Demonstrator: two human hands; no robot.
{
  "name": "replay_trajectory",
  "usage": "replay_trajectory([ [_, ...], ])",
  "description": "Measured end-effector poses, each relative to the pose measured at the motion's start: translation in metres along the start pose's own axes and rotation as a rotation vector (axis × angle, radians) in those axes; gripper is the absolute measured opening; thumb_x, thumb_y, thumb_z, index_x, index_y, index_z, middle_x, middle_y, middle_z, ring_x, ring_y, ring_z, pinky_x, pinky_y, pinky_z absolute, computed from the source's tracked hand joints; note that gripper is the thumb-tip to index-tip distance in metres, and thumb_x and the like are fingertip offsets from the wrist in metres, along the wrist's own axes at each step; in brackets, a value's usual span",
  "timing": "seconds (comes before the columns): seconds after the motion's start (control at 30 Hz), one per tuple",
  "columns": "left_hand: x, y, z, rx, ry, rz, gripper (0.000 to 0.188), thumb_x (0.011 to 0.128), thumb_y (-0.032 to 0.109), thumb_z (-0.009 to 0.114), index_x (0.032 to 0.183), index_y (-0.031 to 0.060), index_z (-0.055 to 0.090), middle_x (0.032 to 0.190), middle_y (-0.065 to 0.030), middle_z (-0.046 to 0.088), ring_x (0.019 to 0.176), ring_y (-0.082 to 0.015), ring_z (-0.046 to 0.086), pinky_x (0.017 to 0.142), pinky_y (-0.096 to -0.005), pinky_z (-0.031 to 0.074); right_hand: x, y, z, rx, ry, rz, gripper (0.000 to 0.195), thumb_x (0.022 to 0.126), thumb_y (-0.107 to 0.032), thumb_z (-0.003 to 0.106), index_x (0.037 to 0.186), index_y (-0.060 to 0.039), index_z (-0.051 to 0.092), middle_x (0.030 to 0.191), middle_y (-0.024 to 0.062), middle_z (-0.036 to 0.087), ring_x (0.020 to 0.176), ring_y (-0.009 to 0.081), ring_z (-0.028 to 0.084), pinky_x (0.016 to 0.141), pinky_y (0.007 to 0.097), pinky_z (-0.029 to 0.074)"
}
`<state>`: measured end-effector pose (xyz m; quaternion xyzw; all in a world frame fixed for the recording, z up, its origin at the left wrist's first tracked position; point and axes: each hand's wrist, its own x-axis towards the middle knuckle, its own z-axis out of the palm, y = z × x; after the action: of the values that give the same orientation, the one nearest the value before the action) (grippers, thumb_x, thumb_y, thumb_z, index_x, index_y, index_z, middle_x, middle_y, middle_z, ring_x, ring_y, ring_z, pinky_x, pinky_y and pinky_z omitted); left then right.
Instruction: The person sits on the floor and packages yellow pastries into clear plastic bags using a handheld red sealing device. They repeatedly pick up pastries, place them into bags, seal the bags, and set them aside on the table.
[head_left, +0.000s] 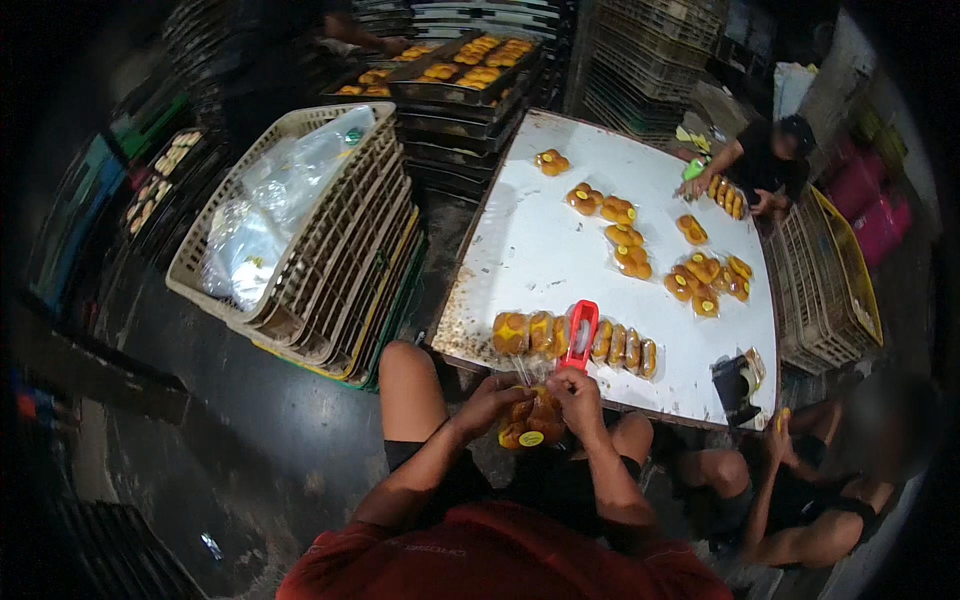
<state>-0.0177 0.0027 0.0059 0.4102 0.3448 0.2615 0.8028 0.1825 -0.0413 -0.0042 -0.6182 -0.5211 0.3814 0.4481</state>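
Over my lap, I hold a clear plastic bag of golden bread rolls (531, 420) with a round yellow sticker on it. My left hand (491, 403) grips the upper left of this bag. On its other side, my right hand (577, 397) pinches the gathered plastic, just below a red tape dispenser (580, 334). The dispenser lies at the near edge of the white table (525, 262). Behind my hands runs a row of bagged rolls (511, 333), standing on edge to the right of the dispenser. The gathered bag neck is partly hidden by my fingers.
More bagged rolls (705, 267) lie across the table. A black tape dispenser (736, 390) stands at the near right corner. Stacked crates (330, 247) with plastic bags (262, 217) stand left; trays of rolls (465, 71) are beyond. Two people (780, 161) sit along the right side.
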Motion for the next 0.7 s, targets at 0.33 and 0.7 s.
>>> replay_trajectory([
  [0.33, -0.044, 0.005, 0.004, 0.417, -0.074, -0.014, 0.036, 0.083, 0.023, 0.069, 0.112, 0.0027, 0.062, 0.089, -0.0068, 0.066, 0.08, -0.0139, 0.06, 0.07, -0.0293, 0.049, -0.023, -0.07, 0.01, -0.602, -0.049, -0.67, 0.031, 0.076, -0.012, 0.072, 0.104, -0.0036, 0.061, 0.096, 0.0147, 0.06, 0.092, 0.0325, 0.058, 0.078, 0.0399, 0.047],
  [0.7, -0.04, -0.03, -0.008, 0.541, -0.253, 0.056, 0.043, 0.083, 0.024, 0.07, 0.117, 0.0011, 0.057, 0.105, -0.0067, 0.064, 0.097, -0.0165, 0.058, 0.083, -0.0319, 0.048, -0.028, -0.035, 0.01, -0.491, -0.394, -0.301, 0.01, 0.083, -0.009, 0.066, 0.086, 0.0, 0.064, 0.08, 0.0129, 0.067, 0.075, 0.0268, 0.065, 0.067, 0.0352, 0.051],
])
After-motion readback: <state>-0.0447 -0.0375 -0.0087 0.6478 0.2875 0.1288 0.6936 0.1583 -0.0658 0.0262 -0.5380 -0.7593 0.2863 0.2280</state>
